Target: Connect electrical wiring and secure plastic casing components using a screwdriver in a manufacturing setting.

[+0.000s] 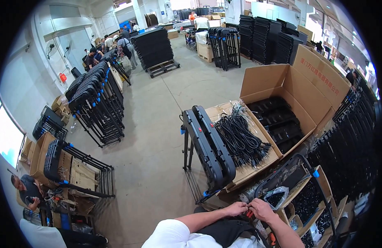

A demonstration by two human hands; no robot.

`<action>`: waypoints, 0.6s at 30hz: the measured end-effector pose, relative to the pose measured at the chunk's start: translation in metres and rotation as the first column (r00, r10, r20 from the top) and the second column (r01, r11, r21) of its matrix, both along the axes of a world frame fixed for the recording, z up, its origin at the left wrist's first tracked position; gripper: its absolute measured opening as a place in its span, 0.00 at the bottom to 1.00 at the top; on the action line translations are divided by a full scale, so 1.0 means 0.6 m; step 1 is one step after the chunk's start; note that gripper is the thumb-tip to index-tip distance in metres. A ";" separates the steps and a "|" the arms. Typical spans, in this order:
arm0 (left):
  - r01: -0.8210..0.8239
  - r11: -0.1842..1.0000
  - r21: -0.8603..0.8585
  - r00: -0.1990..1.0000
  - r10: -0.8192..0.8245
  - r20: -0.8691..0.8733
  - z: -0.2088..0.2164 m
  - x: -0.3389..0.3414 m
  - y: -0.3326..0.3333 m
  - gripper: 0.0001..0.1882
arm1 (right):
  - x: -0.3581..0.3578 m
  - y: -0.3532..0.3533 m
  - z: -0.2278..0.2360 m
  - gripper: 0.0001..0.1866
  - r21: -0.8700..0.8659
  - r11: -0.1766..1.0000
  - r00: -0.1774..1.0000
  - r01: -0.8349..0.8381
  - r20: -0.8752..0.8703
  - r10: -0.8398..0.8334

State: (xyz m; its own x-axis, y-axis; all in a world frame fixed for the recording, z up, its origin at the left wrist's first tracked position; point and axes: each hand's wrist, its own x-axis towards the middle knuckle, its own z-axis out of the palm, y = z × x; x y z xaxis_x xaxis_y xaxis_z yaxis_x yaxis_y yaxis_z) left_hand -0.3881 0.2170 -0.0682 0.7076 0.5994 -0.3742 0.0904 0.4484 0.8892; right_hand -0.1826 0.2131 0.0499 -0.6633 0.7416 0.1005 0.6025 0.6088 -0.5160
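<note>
My left hand (237, 208) and my right hand (261, 209) meet at the lower middle, above my dark-clad lap. Fingers of both are closed in a pinch, tips nearly touching; what lies between them is too small to make out. A small red piece (250, 213) shows just below the right fingers, its kind unclear. Beside my right hand is a black tubular frame (263, 189) with a clear plastic bag (278, 196) near it. Wooden bins (306, 202) holding many small black parts stand to the right.
Ahead, two long black housings (207, 144) on legs stand beside a cardboard surface with bundled black cables (242, 138). An open carton (315, 89) holds black moulded parts. Folded black frames (96, 99) stand at left; stacked black panels (153, 47) sit farther off. Another person (29, 188) is at lower left.
</note>
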 end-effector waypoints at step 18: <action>-0.017 1.000 0.002 1.000 0.017 -0.020 0.005 0.000 0.004 0.09 | -0.001 0.004 0.004 0.09 0.040 0.999 0.995 -0.019 0.099 0.015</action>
